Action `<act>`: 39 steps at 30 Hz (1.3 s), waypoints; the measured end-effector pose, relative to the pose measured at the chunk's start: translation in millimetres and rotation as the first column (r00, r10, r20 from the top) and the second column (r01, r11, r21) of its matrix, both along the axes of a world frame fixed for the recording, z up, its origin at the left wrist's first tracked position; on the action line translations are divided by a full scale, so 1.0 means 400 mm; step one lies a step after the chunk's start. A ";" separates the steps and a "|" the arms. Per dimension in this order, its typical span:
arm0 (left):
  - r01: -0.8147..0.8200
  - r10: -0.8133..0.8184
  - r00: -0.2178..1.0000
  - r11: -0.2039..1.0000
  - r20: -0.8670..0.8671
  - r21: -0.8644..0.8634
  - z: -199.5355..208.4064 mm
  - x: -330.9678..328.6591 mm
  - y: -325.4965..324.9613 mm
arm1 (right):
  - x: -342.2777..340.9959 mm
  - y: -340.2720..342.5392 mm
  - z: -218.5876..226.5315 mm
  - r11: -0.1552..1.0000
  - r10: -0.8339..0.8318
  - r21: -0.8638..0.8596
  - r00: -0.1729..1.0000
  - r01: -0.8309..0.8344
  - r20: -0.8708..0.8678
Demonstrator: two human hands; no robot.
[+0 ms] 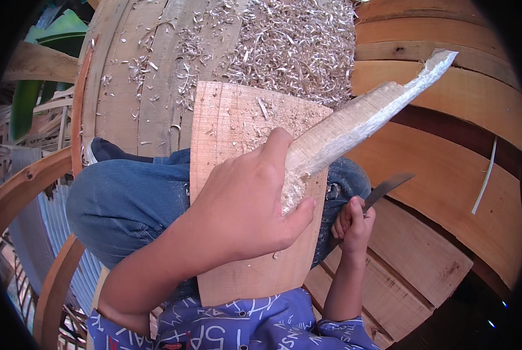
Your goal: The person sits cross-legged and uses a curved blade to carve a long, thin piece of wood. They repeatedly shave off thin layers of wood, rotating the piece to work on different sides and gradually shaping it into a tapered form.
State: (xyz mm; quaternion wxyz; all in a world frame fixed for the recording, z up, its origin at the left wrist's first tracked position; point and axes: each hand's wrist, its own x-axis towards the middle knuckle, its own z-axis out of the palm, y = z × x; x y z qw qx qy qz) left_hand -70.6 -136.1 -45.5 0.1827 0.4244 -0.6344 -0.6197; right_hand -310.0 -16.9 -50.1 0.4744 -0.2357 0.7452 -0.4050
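Head view: left hand (246,198) half-open, gripping near end of wood piece (345,129), set against board (243,283), tip toward two o'clock. Right hand (353,226), four o'clock, closed round knife (389,188). Loose left grip could let wood roll, blade catching thumb.

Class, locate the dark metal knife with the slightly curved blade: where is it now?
In the head view, the dark metal knife is right of centre, gripped in the person's bare right hand, beside the blue-denim right knee.

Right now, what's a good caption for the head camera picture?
Left hand grips a rough wood piece, right hand a knife, curly shavings beyond the board.
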 end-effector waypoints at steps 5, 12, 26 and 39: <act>0.029 -0.036 0.990 0.998 0.140 0.052 0.008 -0.022 0.001 | 0.016 -0.025 -0.021 0.998 -0.051 -0.029 0.992 0.048 -0.117; 0.112 -0.117 0.993 0.985 0.029 0.130 0.006 -0.028 0.041 | -0.004 -0.007 -0.025 0.985 -0.100 -0.137 0.993 0.107 0.057; -0.067 0.129 0.987 0.873 -0.097 0.484 0.052 0.007 0.271 | 0.078 0.102 0.014 0.792 0.431 -0.055 0.620 -0.608 -0.656; 0.045 -0.052 0.998 0.967 0.022 0.251 0.101 0.023 0.367 | 0.019 0.109 0.069 0.914 0.305 0.058 0.583 -0.402 -0.753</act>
